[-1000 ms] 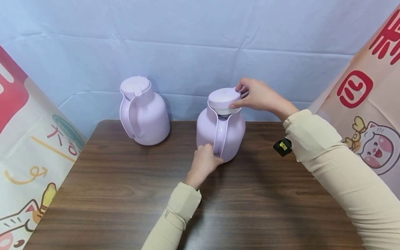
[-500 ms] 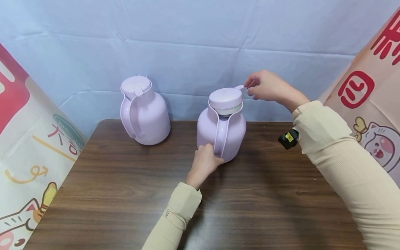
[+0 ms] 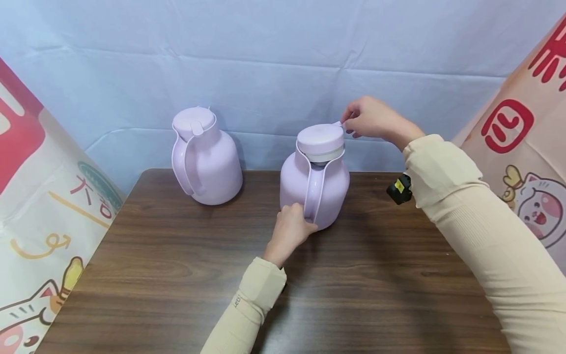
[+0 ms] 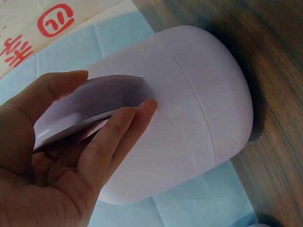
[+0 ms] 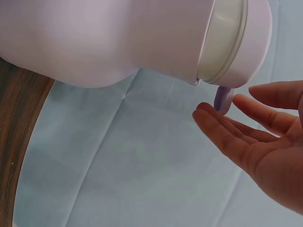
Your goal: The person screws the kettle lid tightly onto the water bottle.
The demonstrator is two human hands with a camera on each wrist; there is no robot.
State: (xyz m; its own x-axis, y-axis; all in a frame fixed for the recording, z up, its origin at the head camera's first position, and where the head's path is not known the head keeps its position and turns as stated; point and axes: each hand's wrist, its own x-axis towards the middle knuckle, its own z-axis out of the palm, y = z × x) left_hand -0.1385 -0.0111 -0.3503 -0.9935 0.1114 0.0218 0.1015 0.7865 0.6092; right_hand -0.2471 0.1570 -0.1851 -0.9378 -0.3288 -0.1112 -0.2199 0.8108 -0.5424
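On the wooden table stands a pale lilac thermos jug (image 3: 331, 191). My left hand (image 3: 289, 233) holds its handle (image 3: 314, 191) low down; in the left wrist view the thumb lies along one side and the fingers come through on the other. The round lid (image 3: 321, 139) sits raised in the neck, with a white band showing beneath it. At the lid's far right edge my right hand (image 3: 376, 118) has its fingertips on the small tab (image 5: 224, 100). The right wrist view shows that tab between the fingers, with the thumb held apart.
A second lilac jug (image 3: 214, 167), lidded, stands to the left near the table's (image 3: 177, 275) back edge. Pale blue cloth (image 3: 265, 39) hangs behind. Printed banners flank both sides, the right one (image 3: 522, 167) beyond my right arm.
The right hand has slid from the lid's rim to its tab, first outward, then slightly back left. The tab has swung a little toward the back. The left hand keeps its hold.
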